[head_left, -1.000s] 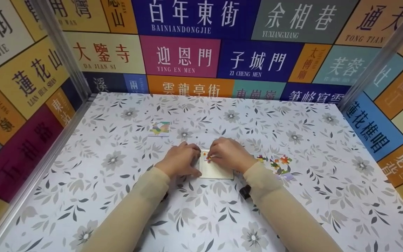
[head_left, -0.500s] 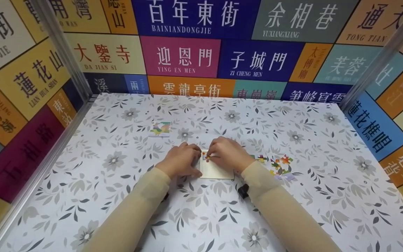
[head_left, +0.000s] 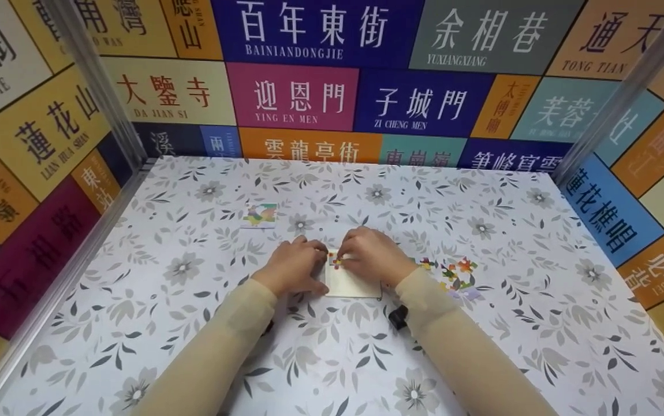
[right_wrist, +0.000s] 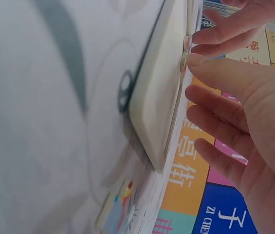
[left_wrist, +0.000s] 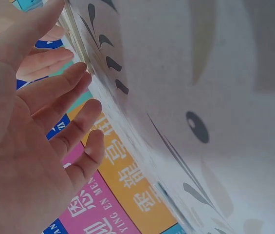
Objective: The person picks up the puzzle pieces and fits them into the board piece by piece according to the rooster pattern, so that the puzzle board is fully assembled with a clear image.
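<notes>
A cream puzzle board (head_left: 354, 284) lies flat on the table between the two hands, with a few small coloured jigsaw pieces (head_left: 333, 263) at its upper left corner. My left hand (head_left: 293, 267) rests against the board's left side, its thumb near the lower corner and its loosely bent fingertips near the upper one. With thumb and index finger together, my right hand (head_left: 377, 257) pinches a small jigsaw piece (right_wrist: 183, 64) against the board; in the right wrist view the thumb hides much of the index finger.
Several loose jigsaw pieces (head_left: 460, 271) lie to the right of the board. A square puzzle picture (head_left: 260, 214) lies farther back on the left. Sign-covered panels (head_left: 294, 95) close off the back and both sides of the flowered table (head_left: 355, 358).
The right fingertips have shifted slightly left with the piece, close to the board's upper left corner. The left hand keeps its place at the board's side. The head view has tilted slightly.
</notes>
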Demonstrator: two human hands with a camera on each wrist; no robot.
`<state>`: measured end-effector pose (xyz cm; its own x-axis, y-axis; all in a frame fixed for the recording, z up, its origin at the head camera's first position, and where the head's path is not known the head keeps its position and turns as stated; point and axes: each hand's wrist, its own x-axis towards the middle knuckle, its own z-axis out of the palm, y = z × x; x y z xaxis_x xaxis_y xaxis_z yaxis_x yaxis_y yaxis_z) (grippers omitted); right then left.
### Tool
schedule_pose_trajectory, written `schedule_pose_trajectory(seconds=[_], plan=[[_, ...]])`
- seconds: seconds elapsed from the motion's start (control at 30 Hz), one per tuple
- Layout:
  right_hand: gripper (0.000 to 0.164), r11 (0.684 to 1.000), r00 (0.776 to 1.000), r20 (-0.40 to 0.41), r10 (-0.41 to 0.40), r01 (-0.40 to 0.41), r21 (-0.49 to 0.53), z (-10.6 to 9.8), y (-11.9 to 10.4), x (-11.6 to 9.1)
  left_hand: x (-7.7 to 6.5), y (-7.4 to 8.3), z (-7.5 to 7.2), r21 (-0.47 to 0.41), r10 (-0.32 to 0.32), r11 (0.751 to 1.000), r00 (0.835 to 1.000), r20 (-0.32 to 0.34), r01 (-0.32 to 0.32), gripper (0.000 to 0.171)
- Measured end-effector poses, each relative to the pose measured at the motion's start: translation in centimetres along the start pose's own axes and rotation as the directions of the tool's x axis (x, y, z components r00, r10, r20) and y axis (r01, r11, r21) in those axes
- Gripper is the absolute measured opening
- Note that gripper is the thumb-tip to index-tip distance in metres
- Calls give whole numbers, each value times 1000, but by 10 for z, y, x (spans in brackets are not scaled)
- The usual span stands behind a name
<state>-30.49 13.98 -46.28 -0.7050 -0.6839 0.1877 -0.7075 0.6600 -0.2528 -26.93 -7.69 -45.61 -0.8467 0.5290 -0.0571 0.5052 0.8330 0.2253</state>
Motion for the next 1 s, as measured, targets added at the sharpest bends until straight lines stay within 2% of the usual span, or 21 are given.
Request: schedule_pose_trajectory(seconds=[0.27, 0.4, 0.53, 0.63, 0.8, 1.0], plan=[[12, 1000, 1000, -27, -6, 6, 11, -10, 11, -14, 1, -1, 1, -19, -14, 1000, 1000, -3, 14, 61], [12, 1000, 999, -36, 20, -20, 17, -13, 19, -24, 2, 0, 0, -39, -18, 999, 1000, -4, 18, 63], [12, 996, 996, -24, 89, -88, 31, -18, 26, -34, 3, 0, -1, -43, -16, 999, 999, 29, 17, 69], [12, 992, 993, -17, 121, -120, 30, -21, 31, -41, 4, 1, -1, -34, -9, 999, 999, 41, 10, 68], [11, 994, 993, -35, 111, -111, 14, -24, 38, -50, 3, 2, -3, -19, -1, 1000, 999, 47, 2, 64], [12, 989, 989, -28, 147, -147, 9, -30, 44, -58, 4, 4, -5, -5, -18, 1000, 998, 66, 18, 64]])
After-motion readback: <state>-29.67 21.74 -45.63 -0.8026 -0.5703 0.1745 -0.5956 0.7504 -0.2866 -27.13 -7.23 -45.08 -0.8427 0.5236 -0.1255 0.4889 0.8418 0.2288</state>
